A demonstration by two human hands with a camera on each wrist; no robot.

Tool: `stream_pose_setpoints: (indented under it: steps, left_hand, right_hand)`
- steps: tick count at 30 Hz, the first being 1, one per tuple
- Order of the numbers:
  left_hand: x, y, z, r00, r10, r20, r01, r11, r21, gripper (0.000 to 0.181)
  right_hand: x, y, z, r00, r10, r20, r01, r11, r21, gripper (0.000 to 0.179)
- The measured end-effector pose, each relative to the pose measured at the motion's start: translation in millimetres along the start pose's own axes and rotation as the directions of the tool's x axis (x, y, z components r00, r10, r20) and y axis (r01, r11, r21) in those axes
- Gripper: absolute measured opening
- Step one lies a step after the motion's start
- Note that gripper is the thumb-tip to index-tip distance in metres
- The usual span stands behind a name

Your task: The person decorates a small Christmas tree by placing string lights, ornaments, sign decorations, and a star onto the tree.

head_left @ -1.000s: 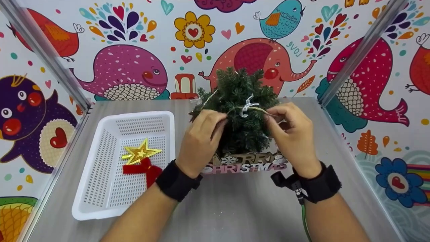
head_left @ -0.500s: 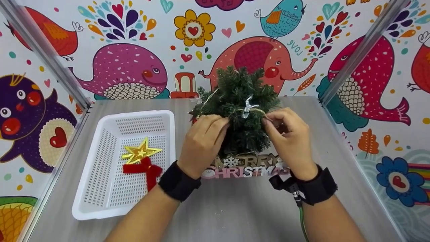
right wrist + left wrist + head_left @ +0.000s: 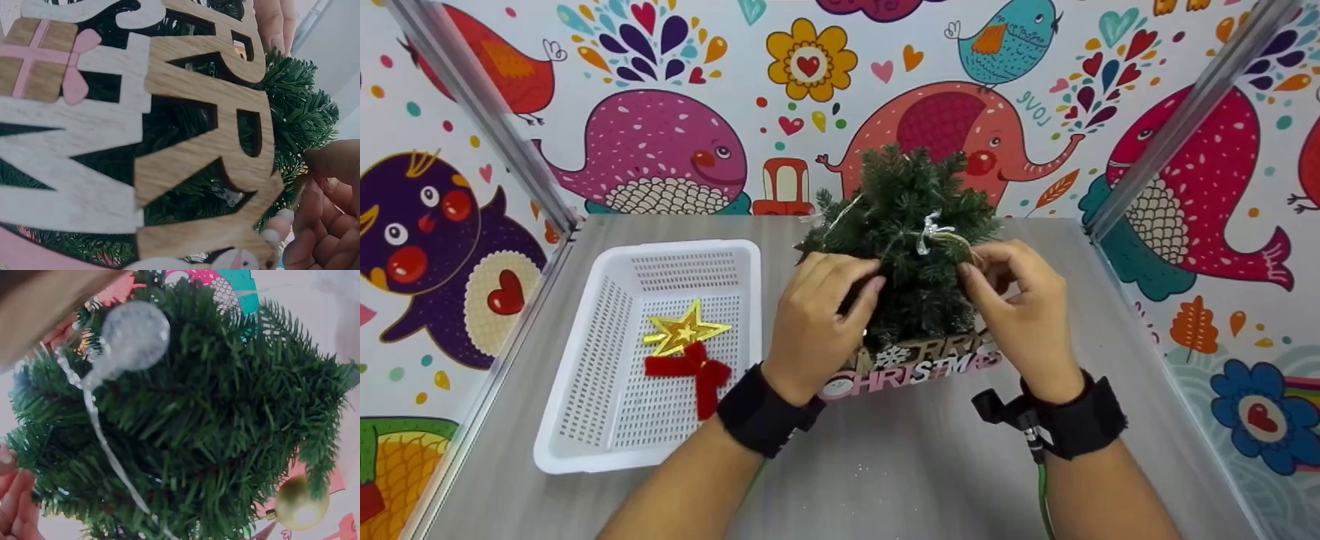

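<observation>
A small artificial Christmas tree (image 3: 907,202) stands behind a cut-out "MERRY CHRISTMAS" sign (image 3: 915,375). Across its branches runs a thin pale string (image 3: 956,238) bearing a shiny clear bow-like piece (image 3: 934,234). My right hand (image 3: 1024,307) pinches this string between thumb and forefinger at the tree's right side. On the other side my left hand (image 3: 829,319) reaches into the branches, its forefinger and thumb slightly apart. In the left wrist view, a clear ball (image 3: 138,334) and string (image 3: 115,464) lie over the needles, with a gold ball (image 3: 302,502) low on the tree.
Left of the tree, a white perforated basket (image 3: 585,360) holds a gold star (image 3: 686,328) and a red bow (image 3: 701,367). Cartoon-printed panels (image 3: 802,150) and metal posts (image 3: 1177,112) enclose the grey table (image 3: 900,472).
My left thumb and forefinger have moved apart. My right hand keeps its pinch on the string with small shifts. The sign has tilted, its right end higher, and the whole view has shifted slightly.
</observation>
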State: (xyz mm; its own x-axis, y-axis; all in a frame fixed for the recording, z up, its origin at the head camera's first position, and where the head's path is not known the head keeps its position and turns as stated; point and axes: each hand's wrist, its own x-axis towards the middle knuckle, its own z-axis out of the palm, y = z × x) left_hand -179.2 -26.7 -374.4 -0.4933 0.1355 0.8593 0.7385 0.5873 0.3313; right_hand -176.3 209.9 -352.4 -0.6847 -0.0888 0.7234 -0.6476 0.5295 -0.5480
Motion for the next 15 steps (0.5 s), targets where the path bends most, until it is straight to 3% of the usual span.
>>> stream_pose_setpoints:
  steps: [6, 8, 10, 12, 13, 15]
  left_hand:
    - [-1.6, -9.9, -13.5, 0.998, -0.036, -0.059, 0.031, 0.997, -0.072, 0.013]
    - [-1.7, -21.2, -22.7, 0.994, -0.089, -0.064, 0.084, 0.993, -0.078, 0.014]
    - [-2.9, -38.0, -34.2, 0.983, -0.180, -0.044, 0.177, 0.982, -0.061, 0.015]
    - [-7.0, -59.4, -46.4, 0.950, -0.311, -0.005, 0.311, 0.950, -0.041, 0.016]
    - [-10.5, -71.5, -52.1, 0.925, -0.380, 0.019, 0.380, 0.925, -0.030, 0.017]
    - [-20.4, -97.5, -62.0, 0.858, -0.506, 0.081, 0.508, 0.861, 0.002, 0.019]
  right_hand:
    - [-2.2, 3, 0, 1.000, -0.013, -0.024, 0.013, 1.000, 0.014, 0.028]
    - [-4.1, 4, -1, 0.999, -0.011, -0.036, 0.012, 1.000, 0.016, 0.034]
    - [-6.7, 6, -2, 0.999, -0.009, -0.048, 0.010, 1.000, 0.019, 0.040]
    - [-10.3, 8, -4, 0.998, -0.002, -0.058, 0.003, 1.000, 0.016, 0.044]
    - [-12.6, 9, -5, 0.998, 0.002, -0.063, -0.001, 1.000, 0.022, 0.045]
    - [-18.1, 11, -8, 0.997, 0.015, -0.071, -0.012, 0.999, 0.031, 0.045]
